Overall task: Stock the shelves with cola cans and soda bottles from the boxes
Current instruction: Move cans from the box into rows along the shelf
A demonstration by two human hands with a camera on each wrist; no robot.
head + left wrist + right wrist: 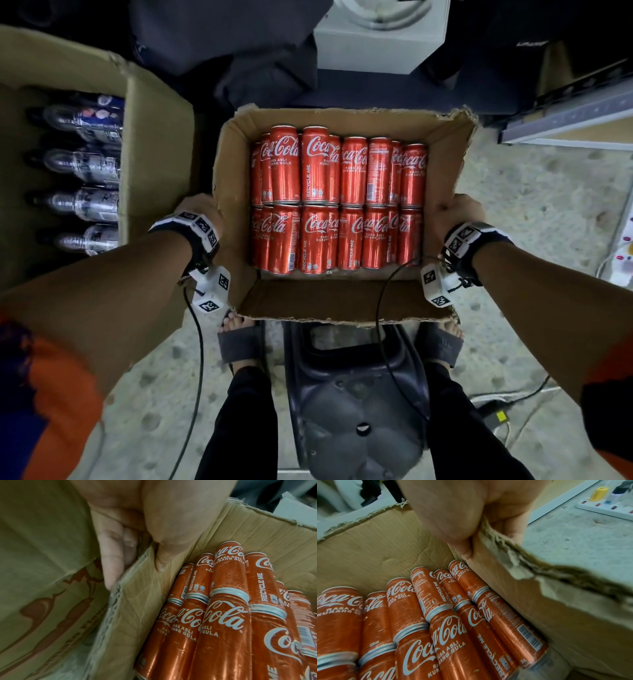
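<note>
**Box of cola cans held at both side walls**

Your left hand [202, 214] pinches the left wall of the cardboard box [445, 164], thumb inside, fingers outside; your right hand [459, 214] grips the right wall likewise. The Coca-Cola cans [337, 198] lie on their sides between your hands, long axes running near to far. The soda bottles [84, 164] lie in the left box [157, 137].

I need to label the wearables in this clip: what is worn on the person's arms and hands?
Bare forearms, orange short sleeves. The left hand and the right hand are gloveless. Each wrist has a black strap with white square-coded marker blocks and a white cube camera trailing a thin black cable.
</note>
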